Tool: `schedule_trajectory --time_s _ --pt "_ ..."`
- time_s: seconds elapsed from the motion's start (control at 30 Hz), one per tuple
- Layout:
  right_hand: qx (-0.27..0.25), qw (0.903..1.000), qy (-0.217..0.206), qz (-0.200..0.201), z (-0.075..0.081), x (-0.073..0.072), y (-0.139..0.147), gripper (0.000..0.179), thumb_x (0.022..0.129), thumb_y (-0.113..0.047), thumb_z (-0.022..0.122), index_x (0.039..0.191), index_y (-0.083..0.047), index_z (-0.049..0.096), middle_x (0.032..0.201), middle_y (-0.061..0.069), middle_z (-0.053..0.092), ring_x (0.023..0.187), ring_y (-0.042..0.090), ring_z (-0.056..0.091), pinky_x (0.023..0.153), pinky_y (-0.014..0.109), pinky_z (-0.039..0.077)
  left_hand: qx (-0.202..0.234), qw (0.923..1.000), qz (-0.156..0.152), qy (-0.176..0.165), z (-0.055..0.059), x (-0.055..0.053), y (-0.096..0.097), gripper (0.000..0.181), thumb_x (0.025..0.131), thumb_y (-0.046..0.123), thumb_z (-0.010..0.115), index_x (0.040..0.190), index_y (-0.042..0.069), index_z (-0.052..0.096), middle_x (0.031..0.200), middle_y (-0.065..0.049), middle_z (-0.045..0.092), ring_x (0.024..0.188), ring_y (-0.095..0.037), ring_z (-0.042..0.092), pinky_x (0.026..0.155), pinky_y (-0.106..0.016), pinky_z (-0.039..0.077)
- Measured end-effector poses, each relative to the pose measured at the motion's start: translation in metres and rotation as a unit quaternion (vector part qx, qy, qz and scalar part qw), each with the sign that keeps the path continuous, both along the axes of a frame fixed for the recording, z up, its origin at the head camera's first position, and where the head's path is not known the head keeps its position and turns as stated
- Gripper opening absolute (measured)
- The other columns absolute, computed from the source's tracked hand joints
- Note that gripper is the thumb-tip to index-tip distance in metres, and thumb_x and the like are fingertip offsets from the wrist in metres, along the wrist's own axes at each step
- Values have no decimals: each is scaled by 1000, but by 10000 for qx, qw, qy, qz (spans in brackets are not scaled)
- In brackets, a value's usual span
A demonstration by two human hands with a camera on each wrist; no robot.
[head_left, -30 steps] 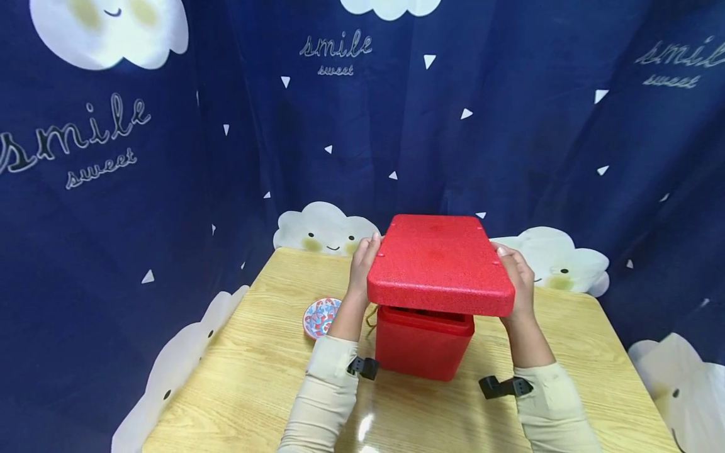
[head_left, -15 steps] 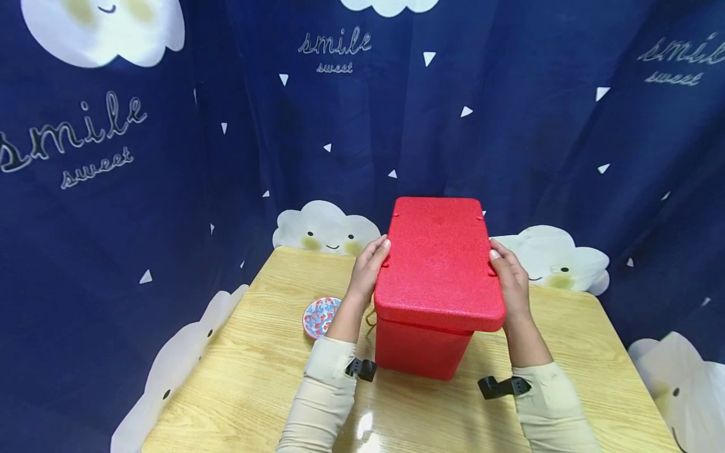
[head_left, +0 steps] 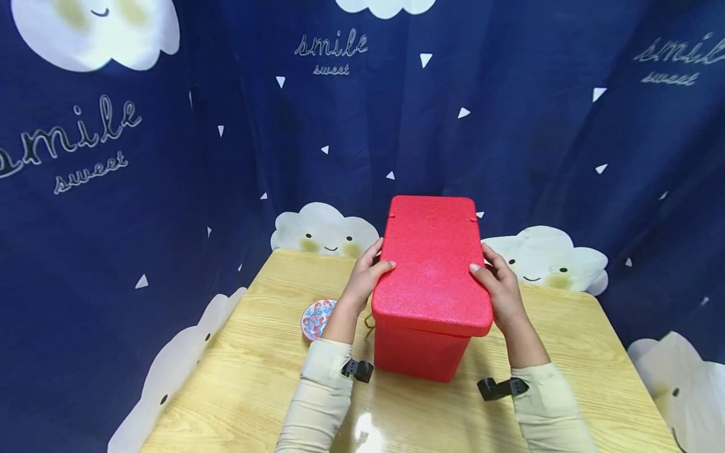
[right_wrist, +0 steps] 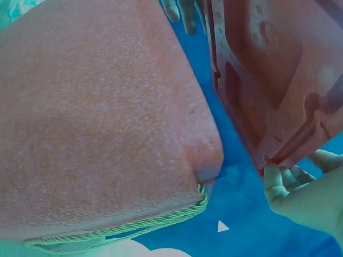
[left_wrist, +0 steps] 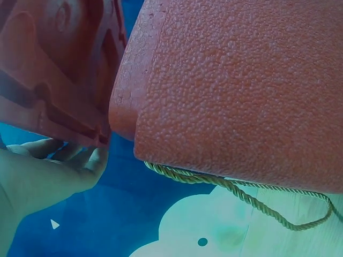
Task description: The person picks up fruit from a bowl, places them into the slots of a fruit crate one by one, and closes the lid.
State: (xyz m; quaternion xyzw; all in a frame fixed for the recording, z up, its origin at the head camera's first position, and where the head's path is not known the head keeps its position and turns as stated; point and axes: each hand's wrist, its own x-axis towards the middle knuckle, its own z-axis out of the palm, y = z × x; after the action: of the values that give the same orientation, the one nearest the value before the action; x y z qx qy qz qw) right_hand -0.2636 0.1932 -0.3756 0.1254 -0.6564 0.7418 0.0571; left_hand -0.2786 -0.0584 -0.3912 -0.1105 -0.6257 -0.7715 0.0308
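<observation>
Both hands grip a red box lid (head_left: pixel 432 264) over a red box (head_left: pixel 418 355) with a pebbled surface. My left hand (head_left: pixel 365 280) holds the lid's left edge, thumb on top. On the right edge my right hand (head_left: pixel 501 288) holds it the same way. The lid's near end sits low at the box rim, while its far end tilts up. Both wrist views show the ribbed underside of the lid (left_wrist: pixel 59 69) and a gap between it and the box. A twisted gold cord (left_wrist: pixel 257 206) hangs at the box's far side.
A small patterned dish (head_left: pixel 314 319) in red, blue and white stands on the wooden table (head_left: pixel 243 371), left of the box and partly behind the left forearm. A dark blue curtain (head_left: pixel 340 126) with clouds surrounds the table's back and sides.
The lid's near end has come down to the box rim and its far end has tipped up. It has shifted slightly left, and both thumbs have moved onto its top.
</observation>
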Motion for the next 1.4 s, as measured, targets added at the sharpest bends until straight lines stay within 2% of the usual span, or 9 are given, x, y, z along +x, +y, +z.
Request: schedule_trajectory --time_s 0.13,0.3,0.57,0.67,0.83,1.07,1.2,1.3,1.4 --pt "-36 10000 -69 51 -3 0 2 59 96 -13 49 146 -2 21 133 10 35 103 11 49 76 20 48 -61 9999 -83 -25 -2 0 3 68 83 7 56 145 5 28 133 -20 44 110 -24 49 88 -31 42" --pt "38 9998 -199 53 -11 -4 4 60 96 -13 49 147 -2 19 139 13 31 108 11 47 79 20 47 -134 9997 168 -105 -8 -2 8 68 81 8 57 144 2 30 135 -19 44 114 -27 47 91 -33 41" --pt "-48 9993 -175 -341 -27 -19 1 56 94 -5 48 145 -1 24 135 10 35 114 13 38 88 19 37 -246 9975 609 271 -23 -20 13 63 78 4 55 138 -6 37 133 -21 46 119 -28 44 98 -34 34" --pt "-219 9985 -89 -489 -33 -24 -1 55 93 -1 48 144 0 27 131 7 40 114 13 39 89 19 35 -338 9963 686 393 -29 -26 12 60 79 3 55 136 -6 40 132 -21 48 118 -28 45 98 -33 35" --pt "-462 9966 8 -687 -42 -27 -5 53 91 4 49 142 1 31 126 3 44 113 13 41 90 19 35 -521 9948 769 407 -38 -34 11 60 77 3 56 135 -4 43 131 -18 49 118 -25 46 97 -32 35" --pt "-555 9955 -116 -766 -50 -28 -6 54 91 4 49 142 2 30 134 11 41 118 15 39 93 20 34 -728 9944 693 333 -44 -40 8 59 78 5 57 136 0 45 130 -16 51 115 -22 48 94 -30 37" --pt "-496 9955 -305 -745 -54 -27 -6 54 93 2 48 143 0 29 139 13 37 121 15 37 94 20 33 -762 9951 595 190 -45 -40 6 58 79 3 58 136 0 45 127 -17 53 110 -22 50 89 -26 39" --pt "-518 9950 -397 -756 -56 -28 -7 53 93 1 48 143 0 31 139 13 37 120 15 37 94 20 33 -752 9961 424 163 -42 -37 3 58 80 1 58 136 -3 43 127 -21 52 111 -27 49 87 -26 40" --pt "-597 9942 -501 -738 -59 -28 -7 53 93 0 48 143 0 30 139 13 36 121 14 37 94 20 33 -722 9967 299 199 -34 -31 1 58 80 0 58 135 -8 41 127 -25 50 112 -33 49 86 -27 42"
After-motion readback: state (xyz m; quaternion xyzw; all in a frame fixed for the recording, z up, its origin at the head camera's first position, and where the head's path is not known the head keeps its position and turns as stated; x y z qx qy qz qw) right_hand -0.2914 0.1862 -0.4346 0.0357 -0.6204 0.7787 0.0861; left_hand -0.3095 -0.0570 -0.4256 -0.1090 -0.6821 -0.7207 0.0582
